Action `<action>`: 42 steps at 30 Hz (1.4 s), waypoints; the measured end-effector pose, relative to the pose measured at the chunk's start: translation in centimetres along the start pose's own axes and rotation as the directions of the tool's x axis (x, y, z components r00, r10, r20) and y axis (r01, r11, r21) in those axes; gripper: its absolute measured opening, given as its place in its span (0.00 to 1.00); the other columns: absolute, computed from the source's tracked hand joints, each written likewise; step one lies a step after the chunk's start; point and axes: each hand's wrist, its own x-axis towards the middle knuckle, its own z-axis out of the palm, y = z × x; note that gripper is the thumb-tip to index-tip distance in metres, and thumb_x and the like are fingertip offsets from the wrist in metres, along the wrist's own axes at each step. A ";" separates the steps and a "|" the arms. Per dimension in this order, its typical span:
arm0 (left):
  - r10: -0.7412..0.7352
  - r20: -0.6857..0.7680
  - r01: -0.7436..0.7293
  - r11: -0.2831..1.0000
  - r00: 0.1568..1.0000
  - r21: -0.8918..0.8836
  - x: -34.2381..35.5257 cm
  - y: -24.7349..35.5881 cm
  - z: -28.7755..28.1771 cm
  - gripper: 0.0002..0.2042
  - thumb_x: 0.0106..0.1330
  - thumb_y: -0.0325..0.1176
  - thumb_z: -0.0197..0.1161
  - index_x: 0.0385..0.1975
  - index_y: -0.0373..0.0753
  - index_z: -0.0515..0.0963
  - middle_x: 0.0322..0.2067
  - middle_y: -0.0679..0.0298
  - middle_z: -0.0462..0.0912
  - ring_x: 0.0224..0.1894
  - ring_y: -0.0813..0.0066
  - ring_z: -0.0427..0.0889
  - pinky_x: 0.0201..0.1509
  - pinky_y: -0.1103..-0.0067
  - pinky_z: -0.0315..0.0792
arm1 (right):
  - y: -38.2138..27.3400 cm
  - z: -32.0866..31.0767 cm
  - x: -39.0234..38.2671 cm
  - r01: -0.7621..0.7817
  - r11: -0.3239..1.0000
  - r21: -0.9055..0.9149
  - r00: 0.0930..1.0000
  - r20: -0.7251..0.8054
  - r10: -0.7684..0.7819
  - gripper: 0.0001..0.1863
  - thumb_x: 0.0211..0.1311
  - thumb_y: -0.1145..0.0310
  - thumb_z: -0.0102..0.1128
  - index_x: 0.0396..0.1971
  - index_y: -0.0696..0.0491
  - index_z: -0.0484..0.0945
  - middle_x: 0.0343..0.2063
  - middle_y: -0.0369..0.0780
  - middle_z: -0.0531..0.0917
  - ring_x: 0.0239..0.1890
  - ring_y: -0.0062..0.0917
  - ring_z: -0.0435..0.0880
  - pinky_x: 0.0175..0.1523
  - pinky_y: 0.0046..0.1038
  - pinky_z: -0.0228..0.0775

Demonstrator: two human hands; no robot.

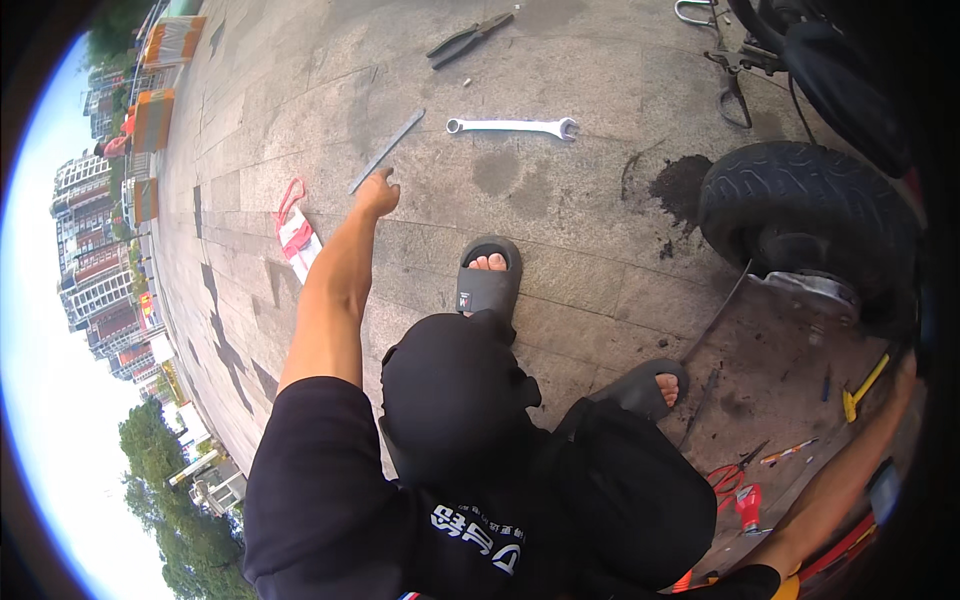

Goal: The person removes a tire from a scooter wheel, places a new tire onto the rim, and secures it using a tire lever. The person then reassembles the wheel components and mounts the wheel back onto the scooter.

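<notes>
My left hand [378,192] is at a flat metal bar [405,128] on the pavement, fingers bent and thumb apart; whether it touches the bar is unclear. A silver combination wrench [510,126] lies to its right, pliers [468,40] farther up. A pink-and-white package [300,245] lies beside my left forearm. My right hand [903,365] reaches to the far right beside a black tyre with a metal rim [810,190], its fingers lost in shadow. A long thin rod [715,320] leans at the rim. A yellow-handled tool [865,385] lies near my right hand.
Red scissors [730,475], a red bottle [748,508] and small tools lie by my right knee. Dark dirt [680,190] is beside the tyre. Black scooter parts [830,90] fill the upper right. Orange barriers [152,120], a person in red [118,146] and buildings stand at the left.
</notes>
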 end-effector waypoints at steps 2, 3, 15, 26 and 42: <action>-0.054 -0.031 0.054 0.998 0.998 -0.020 3.2 -0.5 1.5 0.26 0.60 0.31 0.54 0.61 0.32 0.68 0.58 0.41 0.72 0.61 0.48 0.72 0.64 0.67 0.68 | 0.1 -0.5 -0.7 -0.128 0.992 0.019 0.988 -0.081 0.130 0.39 0.74 0.41 0.27 0.63 0.63 0.64 0.60 0.52 0.70 0.62 0.37 0.69 0.66 0.36 0.61; -0.048 -0.072 0.045 0.998 0.996 -0.032 5.0 -0.5 2.1 0.28 0.59 0.30 0.53 0.63 0.31 0.66 0.60 0.40 0.70 0.63 0.48 0.70 0.65 0.67 0.67 | -0.2 -0.4 -0.9 -0.194 0.980 0.041 0.972 -0.128 0.197 0.38 0.74 0.42 0.27 0.64 0.62 0.63 0.61 0.51 0.69 0.63 0.35 0.68 0.66 0.35 0.59; 0.390 -0.164 -0.334 0.898 0.906 0.288 9.0 -1.0 3.0 0.08 0.60 0.24 0.53 0.39 0.35 0.68 0.36 0.46 0.77 0.42 0.44 0.78 0.45 0.58 0.73 | -19.0 9.9 -11.9 -0.002 0.998 -0.067 0.893 -0.450 -0.028 0.34 0.72 0.45 0.42 0.58 0.64 0.68 0.56 0.51 0.75 0.59 0.38 0.74 0.62 0.38 0.63; 0.900 0.125 -0.426 0.316 0.418 -0.848 -10.3 25.5 -9.4 0.06 0.70 0.24 0.54 0.44 0.32 0.71 0.38 0.62 0.77 0.41 0.74 0.77 0.48 0.77 0.72 | -24.4 34.2 -18.0 -0.143 0.874 0.465 0.927 0.372 -0.046 0.27 0.67 0.52 0.58 0.54 0.60 0.73 0.46 0.48 0.78 0.50 0.33 0.79 0.53 0.31 0.73; 0.905 -0.362 -0.955 0.128 0.222 -0.267 -16.4 48.2 -15.6 0.51 0.41 0.45 0.81 0.64 0.26 0.59 0.57 0.42 0.70 0.60 0.51 0.72 0.63 0.66 0.67 | -19.1 32.0 -22.9 -0.353 0.733 0.581 0.831 -0.165 0.531 0.19 0.73 0.53 0.50 0.45 0.55 0.74 0.20 0.31 0.69 0.24 0.17 0.66 0.31 0.24 0.62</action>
